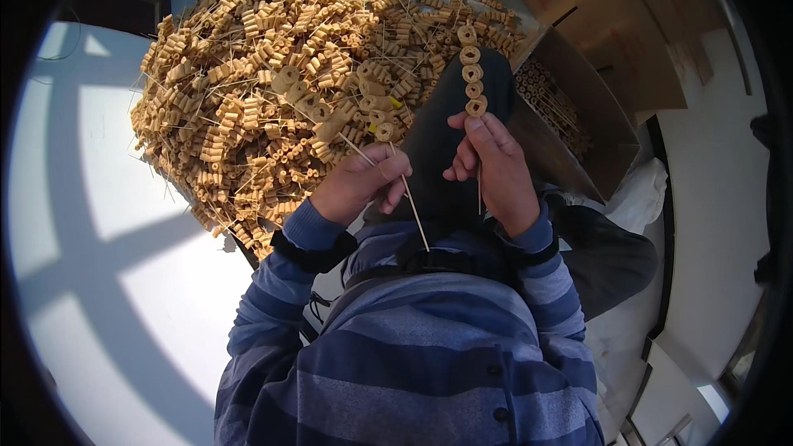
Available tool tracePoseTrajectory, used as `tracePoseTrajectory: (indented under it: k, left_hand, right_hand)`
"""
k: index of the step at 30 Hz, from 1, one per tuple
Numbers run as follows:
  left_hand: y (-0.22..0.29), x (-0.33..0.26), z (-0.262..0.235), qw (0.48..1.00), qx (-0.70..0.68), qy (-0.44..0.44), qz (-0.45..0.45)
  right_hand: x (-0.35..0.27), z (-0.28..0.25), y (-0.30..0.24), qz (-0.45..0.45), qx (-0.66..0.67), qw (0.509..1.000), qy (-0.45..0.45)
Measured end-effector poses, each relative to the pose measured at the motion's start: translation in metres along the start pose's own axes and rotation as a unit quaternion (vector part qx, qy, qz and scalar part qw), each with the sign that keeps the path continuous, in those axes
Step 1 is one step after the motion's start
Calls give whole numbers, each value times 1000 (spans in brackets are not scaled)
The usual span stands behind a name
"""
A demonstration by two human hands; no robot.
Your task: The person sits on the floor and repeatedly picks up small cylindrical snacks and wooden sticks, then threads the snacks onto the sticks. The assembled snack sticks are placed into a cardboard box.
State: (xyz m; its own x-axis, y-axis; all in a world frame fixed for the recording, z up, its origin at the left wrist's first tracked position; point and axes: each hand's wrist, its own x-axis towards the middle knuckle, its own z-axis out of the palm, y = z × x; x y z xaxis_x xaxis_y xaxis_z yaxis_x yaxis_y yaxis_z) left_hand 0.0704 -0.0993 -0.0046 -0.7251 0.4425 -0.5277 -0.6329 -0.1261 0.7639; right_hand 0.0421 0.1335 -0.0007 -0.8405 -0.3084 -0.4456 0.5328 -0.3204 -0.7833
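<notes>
My left hand [363, 182] is closed around two thin wooden skewers. Tan ring-shaped pieces are threaded on their far ends: one ringed skewer [307, 106] leans up to the left, and another ringed skewer [377, 104] stands more upright beside it. The bare end of one stick points down toward my lap. In my right hand [497, 167], thumb and fingers pinch a third skewer just below its row of several rings [472, 72], held nearly upright over my knee. Its bare stick shows beneath the hand. A large pile of similar ringed skewers [248, 83] lies beyond my left hand.
To the right of my knee [438, 107] stands an open cardboard box [607, 124] with ringed skewers [545, 99] inside. More cardboard boxes [611, 16] are stacked behind it. A whitish plastic bag [644, 198] lies near the box. Sunlight and shadow cross the pale surface [107, 264] at left.
</notes>
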Motion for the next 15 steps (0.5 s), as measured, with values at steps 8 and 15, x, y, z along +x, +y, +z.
tracePoseTrajectory:
  k: [8, 15]
  left_hand:
    - [-10, 9, 33, 980, 129, -120, -93]
    - [-21, 3, 36, 974, 63, -182, -116]
  right_hand:
    - [-16, 3, 32, 94, 8, 970, -223]
    - [-27, 9, 21, 150, -18, 952, -266]
